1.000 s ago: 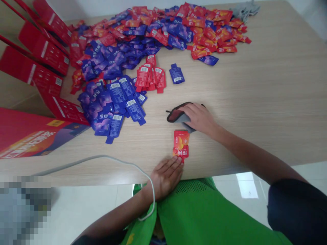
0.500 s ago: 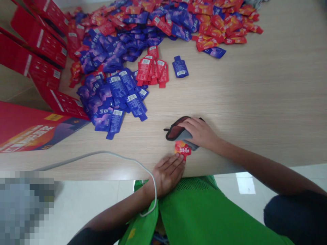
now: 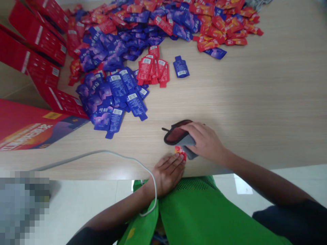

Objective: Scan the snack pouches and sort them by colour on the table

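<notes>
My left hand [image 3: 169, 175] lies flat near the table's front edge, fingers stretched out. Its fingertips press on a small red and orange sachet [image 3: 178, 149]. In my right hand [image 3: 206, 141] is a folded grey cloth pad [image 3: 189, 140] with a dark red lining, black edging and a small loop. The pad's lower part covers some of the sachet. Beyond my hands, purple sachets [image 3: 116, 86] lie in a loose stack, next to a small group of red sachets [image 3: 153, 69]. A single purple sachet [image 3: 181, 68] lies apart on the right.
Along the back of the table [image 3: 255, 102] spreads a large heap of red and purple sachets [image 3: 143, 27]. Several red boxes [image 3: 43, 64] stand at the left, with a bigger printed box [image 3: 30, 127] in front. A grey cable [image 3: 97, 153] crosses the front left and passes over my left wrist.
My right hand has moved a little toward me with the cloth pad, which now covers more of the red sachet. My left hand stays in place.
</notes>
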`<state>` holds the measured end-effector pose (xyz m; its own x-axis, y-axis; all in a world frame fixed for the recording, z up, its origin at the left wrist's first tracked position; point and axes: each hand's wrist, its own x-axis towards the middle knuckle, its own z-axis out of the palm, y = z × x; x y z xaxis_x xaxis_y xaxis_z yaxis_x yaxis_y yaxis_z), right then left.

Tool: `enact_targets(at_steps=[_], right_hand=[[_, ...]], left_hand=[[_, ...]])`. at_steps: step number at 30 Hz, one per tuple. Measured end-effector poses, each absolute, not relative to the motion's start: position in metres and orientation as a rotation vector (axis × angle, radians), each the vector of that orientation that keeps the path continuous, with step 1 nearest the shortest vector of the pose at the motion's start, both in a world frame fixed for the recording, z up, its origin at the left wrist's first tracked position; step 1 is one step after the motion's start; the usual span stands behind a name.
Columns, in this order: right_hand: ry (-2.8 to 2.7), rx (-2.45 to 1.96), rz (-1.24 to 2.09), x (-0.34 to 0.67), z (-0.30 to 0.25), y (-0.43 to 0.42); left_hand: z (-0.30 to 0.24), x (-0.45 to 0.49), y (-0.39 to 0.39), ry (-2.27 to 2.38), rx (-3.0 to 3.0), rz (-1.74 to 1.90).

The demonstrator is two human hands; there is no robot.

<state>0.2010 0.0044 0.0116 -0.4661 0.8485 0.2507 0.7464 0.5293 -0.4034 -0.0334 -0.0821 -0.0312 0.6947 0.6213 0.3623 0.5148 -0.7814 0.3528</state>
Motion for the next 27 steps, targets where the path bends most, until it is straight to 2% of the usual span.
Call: enact_targets(at_steps=[4, 9, 20, 27], right_hand=[[-2.398, -1.475, 0.402, 0.191, -0.012, -0.032], [-2.486, -1.476, 0.484, 0.195, -0.012, -0.059], [-2.420, -1.576, 0.345, 0.187, -0.010, 0.019], [-2.480, -1.513, 0.414, 0.191, -0.010, -0.037]], left_hand=[[-0.032, -0.032, -0.084, 0.924, 2.652, 0.702], [-0.032, -0.031, -0.085, 0.958, 2.588, 0.694], [-0.031, -0.032, -0.084, 0.947, 2.600, 0.640], [-0.030, -0.031, -0.084, 0.969, 2.556, 0.655]])
